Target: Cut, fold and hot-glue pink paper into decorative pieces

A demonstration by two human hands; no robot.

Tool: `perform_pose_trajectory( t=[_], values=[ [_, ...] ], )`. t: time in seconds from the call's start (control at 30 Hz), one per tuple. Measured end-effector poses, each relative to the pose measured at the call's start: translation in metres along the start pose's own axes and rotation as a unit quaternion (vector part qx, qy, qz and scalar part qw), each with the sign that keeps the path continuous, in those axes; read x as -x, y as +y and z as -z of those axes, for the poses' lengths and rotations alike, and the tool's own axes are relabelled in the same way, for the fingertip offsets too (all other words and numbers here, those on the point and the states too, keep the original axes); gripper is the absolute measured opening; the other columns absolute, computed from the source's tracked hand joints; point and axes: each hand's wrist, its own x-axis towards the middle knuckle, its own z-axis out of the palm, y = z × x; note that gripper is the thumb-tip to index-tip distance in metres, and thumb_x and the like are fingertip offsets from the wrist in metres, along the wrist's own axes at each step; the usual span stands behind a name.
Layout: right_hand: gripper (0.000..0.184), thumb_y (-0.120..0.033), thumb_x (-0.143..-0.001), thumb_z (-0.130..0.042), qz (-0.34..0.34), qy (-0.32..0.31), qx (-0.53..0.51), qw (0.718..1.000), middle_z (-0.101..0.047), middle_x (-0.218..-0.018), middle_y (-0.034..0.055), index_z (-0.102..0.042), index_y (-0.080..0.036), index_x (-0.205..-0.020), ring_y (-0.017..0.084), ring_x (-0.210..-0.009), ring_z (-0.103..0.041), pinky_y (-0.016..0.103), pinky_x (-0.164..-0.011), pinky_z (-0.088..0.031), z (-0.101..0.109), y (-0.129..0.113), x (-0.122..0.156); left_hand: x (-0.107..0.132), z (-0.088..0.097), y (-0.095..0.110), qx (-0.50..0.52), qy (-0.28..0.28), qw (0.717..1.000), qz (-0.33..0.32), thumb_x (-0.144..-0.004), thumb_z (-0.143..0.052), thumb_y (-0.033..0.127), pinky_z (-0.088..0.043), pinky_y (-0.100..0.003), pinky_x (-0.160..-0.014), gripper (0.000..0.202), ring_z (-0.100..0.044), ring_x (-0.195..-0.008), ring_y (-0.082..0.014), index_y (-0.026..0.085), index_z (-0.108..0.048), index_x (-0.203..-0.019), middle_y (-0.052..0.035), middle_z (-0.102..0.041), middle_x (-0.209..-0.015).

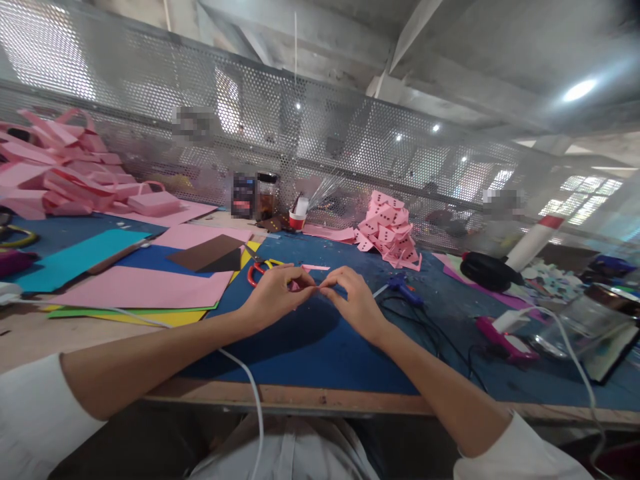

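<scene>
My left hand (280, 293) and my right hand (354, 300) meet above the blue mat (280, 363), fingertips pinched together. Between them is a small piece of pink paper (295, 287), mostly hidden by my fingers. Just behind my left hand lie scissors with red and yellow handles (256, 270). A thin pink paper strip (315, 267) rests on the mat beyond my hands. To the right of my right hand lies a blue glue gun (406, 291) with a dark cord.
Coloured paper sheets (150, 288) cover the left side. Folded pink pieces (65, 167) pile up far left; dotted pink pieces (387, 230) stack at the back. A red cup (297, 220) stands near the mesh screen (320, 153). A white cable (253, 387) crosses the front edge.
</scene>
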Motion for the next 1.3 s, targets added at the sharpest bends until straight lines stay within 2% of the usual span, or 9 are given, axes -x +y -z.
perform_pose_trajectory(
  t=[0.3,0.4,0.53,0.6,0.73,0.87,1.0,1.13,1.3],
  values=[
    [0.022,-0.038,-0.095,-0.054,0.004,-0.002,0.028,1.0,-0.065,-0.09,0.0019,-0.062,-0.02,-0.085,0.017,-0.092,-0.057,0.032,-0.086,-0.037,-0.0002,0.0008,0.0009,-0.0006,0.0016,0.0053,-0.014,-0.01,1.0,-0.022,-0.083,-0.064,0.03,-0.042,-0.026,-0.067,0.015,-0.055,-0.068,-0.0146,0.019,-0.07,-0.076,0.0007,-0.065,-0.065],
    [0.019,-0.037,-0.095,-0.054,0.006,-0.008,0.022,1.0,-0.065,-0.093,0.0023,-0.062,-0.021,-0.088,0.017,-0.094,-0.058,0.032,-0.086,-0.038,0.0,0.0016,0.0013,-0.0012,0.0015,0.0017,-0.012,-0.013,1.0,-0.021,-0.083,-0.064,0.032,-0.044,-0.029,-0.074,0.014,-0.057,-0.069,-0.0152,0.02,-0.07,-0.076,0.001,-0.067,-0.067],
    [0.015,-0.035,-0.095,-0.054,0.014,-0.009,0.026,1.0,-0.066,-0.097,0.0024,-0.062,-0.022,-0.095,0.017,-0.096,-0.058,0.033,-0.088,-0.037,0.0003,0.0014,0.0019,-0.0017,0.0011,-0.0011,-0.014,-0.016,1.0,-0.02,-0.083,-0.065,0.032,-0.042,-0.035,-0.09,0.014,-0.06,-0.067,-0.0144,0.021,-0.07,-0.078,0.0019,-0.069,-0.068],
    [0.014,-0.035,-0.094,-0.055,0.016,-0.008,0.031,0.999,-0.066,-0.097,0.002,-0.062,-0.022,-0.094,0.017,-0.096,-0.058,0.033,-0.088,-0.037,0.0001,0.0014,0.0019,-0.0017,0.0008,-0.0008,-0.017,-0.018,0.999,-0.022,-0.083,-0.065,0.032,-0.042,-0.036,-0.092,0.013,-0.059,-0.063,-0.0135,0.021,-0.07,-0.077,0.0025,-0.069,-0.066],
    [0.015,-0.034,-0.096,-0.053,0.026,-0.006,0.049,0.998,-0.066,-0.096,0.0025,-0.062,-0.022,-0.093,0.017,-0.094,-0.057,0.033,-0.086,-0.037,-0.0012,0.0029,0.0015,-0.0014,0.0007,0.0013,-0.023,-0.027,0.999,-0.031,-0.084,-0.065,0.031,-0.043,-0.033,-0.087,0.012,-0.058,-0.063,-0.0132,0.021,-0.07,-0.079,0.0028,-0.068,-0.065],
    [0.016,-0.032,-0.097,-0.05,0.032,0.011,0.073,0.997,-0.065,-0.092,0.0027,-0.061,-0.022,-0.092,0.017,-0.091,-0.056,0.032,-0.084,-0.036,-0.0008,0.0044,0.0007,-0.0008,0.0017,0.003,-0.032,-0.024,0.999,-0.022,-0.086,-0.061,0.034,-0.042,-0.027,-0.068,0.016,-0.055,-0.067,-0.0148,0.021,-0.07,-0.082,0.0007,-0.064,-0.067],
    [0.015,-0.031,-0.098,-0.049,0.026,0.007,0.079,0.997,-0.065,-0.09,0.0018,-0.06,-0.022,-0.092,0.017,-0.089,-0.056,0.032,-0.083,-0.036,0.0022,0.0026,0.001,-0.0007,0.0022,0.0018,-0.043,-0.014,0.998,-0.033,-0.087,-0.06,0.035,-0.041,-0.027,-0.066,0.021,-0.053,-0.069,-0.0152,0.02,-0.067,-0.073,0.0,-0.063,-0.067],
    [0.015,-0.031,-0.099,-0.048,0.025,-0.005,0.075,0.997,-0.066,-0.094,0.0027,-0.06,-0.022,-0.097,0.018,-0.092,-0.057,0.033,-0.086,-0.036,0.0036,0.0003,0.0018,-0.0018,0.002,-0.001,-0.057,-0.013,0.997,-0.051,-0.086,-0.06,0.031,-0.043,-0.032,-0.081,0.017,-0.055,-0.066,-0.0143,0.021,-0.067,-0.075,0.0023,-0.063,-0.063],
    [0.018,-0.036,-0.097,-0.051,0.038,-0.005,0.084,0.996,-0.067,-0.094,0.0026,-0.062,-0.022,-0.094,0.018,-0.093,-0.057,0.034,-0.086,-0.036,0.0016,0.0019,0.0021,-0.0023,0.0009,-0.003,-0.067,-0.022,0.995,-0.069,-0.085,-0.06,0.028,-0.036,-0.04,-0.102,0.014,-0.057,-0.063,-0.0132,0.022,-0.068,-0.076,0.0037,-0.066,-0.064]
  ],
)
